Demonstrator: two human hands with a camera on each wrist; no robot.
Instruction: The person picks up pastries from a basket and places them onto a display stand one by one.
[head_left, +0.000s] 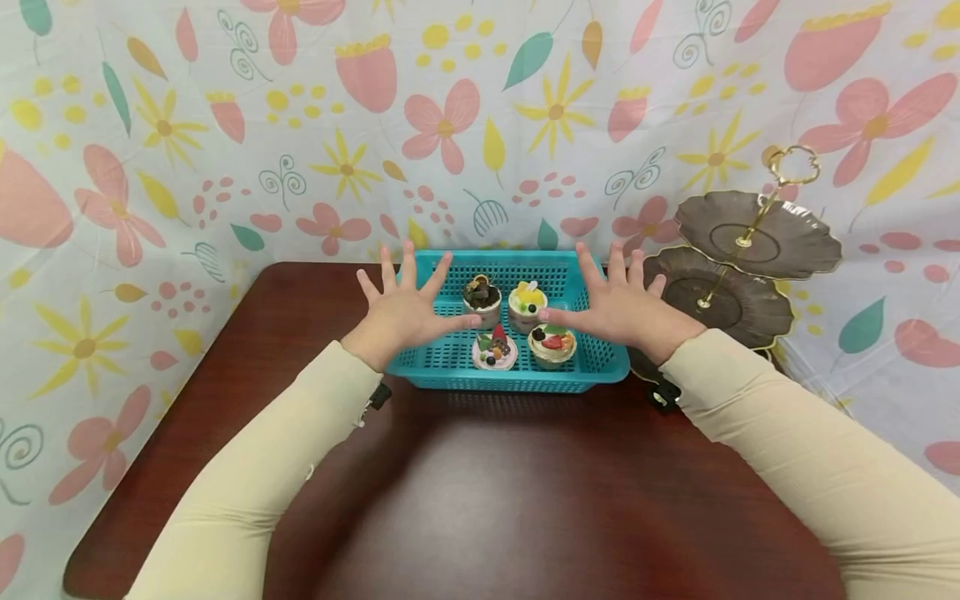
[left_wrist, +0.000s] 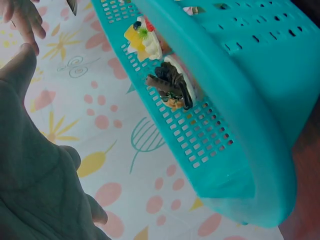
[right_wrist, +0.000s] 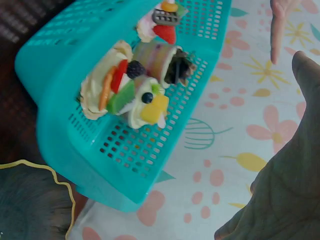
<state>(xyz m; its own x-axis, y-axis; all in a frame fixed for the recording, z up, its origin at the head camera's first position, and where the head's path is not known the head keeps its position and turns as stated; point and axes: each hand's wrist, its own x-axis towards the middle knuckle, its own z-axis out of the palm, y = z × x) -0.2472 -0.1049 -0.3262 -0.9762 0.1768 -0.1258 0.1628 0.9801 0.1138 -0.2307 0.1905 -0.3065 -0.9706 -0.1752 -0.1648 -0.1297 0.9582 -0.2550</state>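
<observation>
A teal plastic basket (head_left: 480, 385) stands near the back of the table with several small decorated cakes inside. At its back left is a chocolate-topped cake (head_left: 482, 302), beside a yellow fruit-topped cake (head_left: 527, 305). In front are a cake with a pink-white top and berries (head_left: 494, 352) and a strawberry-and-kiwi-topped cake (head_left: 552, 344). Over the basket's left side my left hand (head_left: 405, 312) is spread with straight fingers, holding nothing. My right hand (head_left: 622, 304) is spread likewise over the right side. Both thumbs point inward above the cakes.
To the right of the basket stands a tiered stand with dark scalloped plates (head_left: 761, 233) and a gold handle (head_left: 793, 165). The dark wooden table (head_left: 465, 500) stretches toward me. Behind it hangs a floral-patterned cloth (head_left: 442, 125).
</observation>
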